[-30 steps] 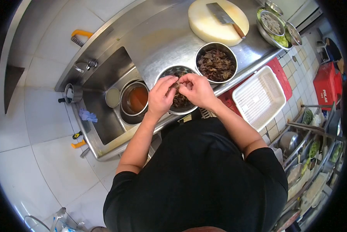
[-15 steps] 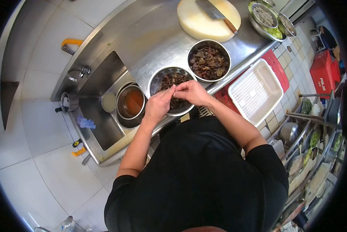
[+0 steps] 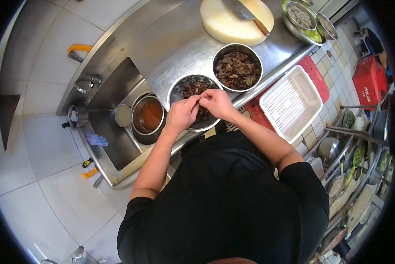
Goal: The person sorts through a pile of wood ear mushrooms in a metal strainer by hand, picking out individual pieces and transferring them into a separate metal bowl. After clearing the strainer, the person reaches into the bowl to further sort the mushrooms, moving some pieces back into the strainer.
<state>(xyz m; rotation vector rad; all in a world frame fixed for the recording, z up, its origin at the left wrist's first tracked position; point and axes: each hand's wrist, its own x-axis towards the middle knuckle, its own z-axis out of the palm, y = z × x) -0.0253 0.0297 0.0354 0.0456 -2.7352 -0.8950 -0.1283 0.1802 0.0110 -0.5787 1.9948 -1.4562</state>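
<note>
My left hand [image 3: 181, 114] and my right hand [image 3: 216, 104] meet fingertip to fingertip over a metal colander [image 3: 180, 90] of dark wood-ear mushrooms at the counter's front edge. Both pinch a small dark mushroom piece [image 3: 198, 102] between them. Just behind and to the right stands a steel bowl [image 3: 237, 67] filled with more of the dark mushrooms.
A sink [image 3: 114, 94] on the left holds a pot of brown liquid [image 3: 149, 116] and a small bowl [image 3: 123, 115]. A round cutting board [image 3: 232, 24] with a cleaver [image 3: 243, 13] lies at the back. A white basket [image 3: 291, 103] and red crates [image 3: 367, 83] stand on the floor at right.
The hands stayed together over the colander and shifted slightly as the fingers worked the piece. The view has drifted a little since a second ago.
</note>
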